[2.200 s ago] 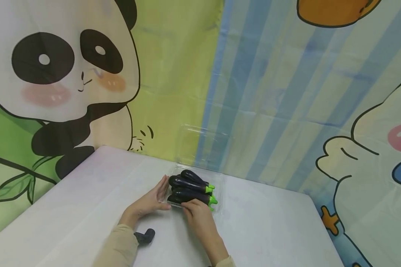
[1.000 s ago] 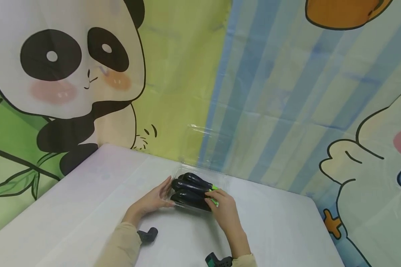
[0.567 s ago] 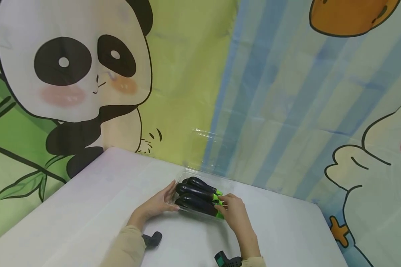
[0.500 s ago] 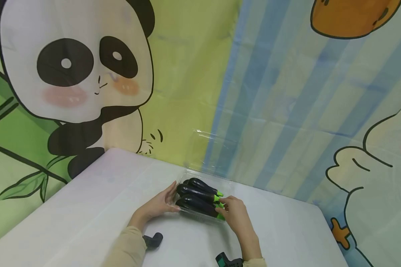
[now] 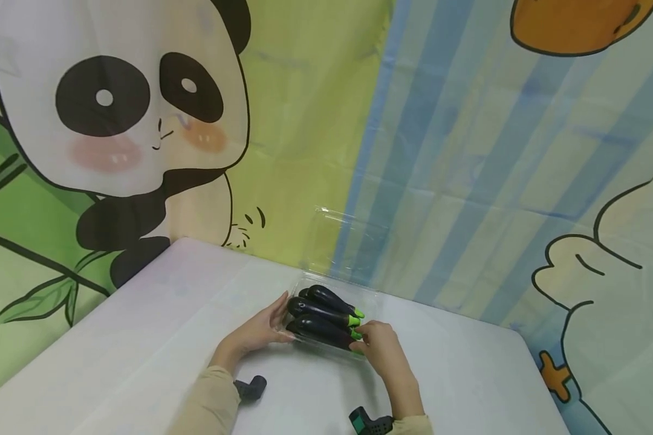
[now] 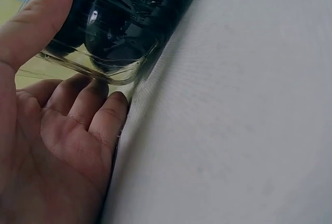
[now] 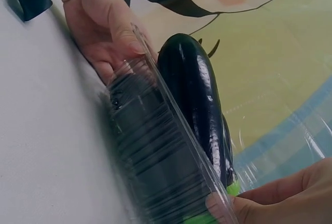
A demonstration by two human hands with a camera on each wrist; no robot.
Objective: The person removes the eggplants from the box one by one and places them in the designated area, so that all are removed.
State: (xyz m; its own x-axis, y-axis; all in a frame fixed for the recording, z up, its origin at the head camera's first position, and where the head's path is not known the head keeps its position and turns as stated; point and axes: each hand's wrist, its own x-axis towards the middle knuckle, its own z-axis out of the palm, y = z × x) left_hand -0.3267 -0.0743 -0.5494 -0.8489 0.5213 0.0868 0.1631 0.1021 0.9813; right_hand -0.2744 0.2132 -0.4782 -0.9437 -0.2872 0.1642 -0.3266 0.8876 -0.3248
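Several glossy dark purple eggplants (image 5: 318, 311) with green stems lie side by side in a clear plastic container (image 5: 303, 283). Its lid (image 5: 354, 232) stands raised at the back. My left hand (image 5: 256, 329) holds the container's left end, thumb at the near corner; in the left wrist view the fingers (image 6: 106, 117) lie along that end. My right hand (image 5: 383, 347) is at the stem end, thumb and forefinger pinching about the nearest eggplant (image 5: 321, 331) by its green stem. In the right wrist view a fingertip (image 7: 213, 203) shows through the plastic wall, which partly hides the grip.
The container sits near the back edge of a white table (image 5: 441, 362). A printed curtain (image 5: 468, 151) with a panda and stripes hangs right behind it. Dark devices, one of them a wrist device (image 5: 252, 388), stick out from both wrists.
My right hand has gone from the container's near side to the stem end at the right. My left hand keeps its hold on the left end. The head view has shifted slightly.
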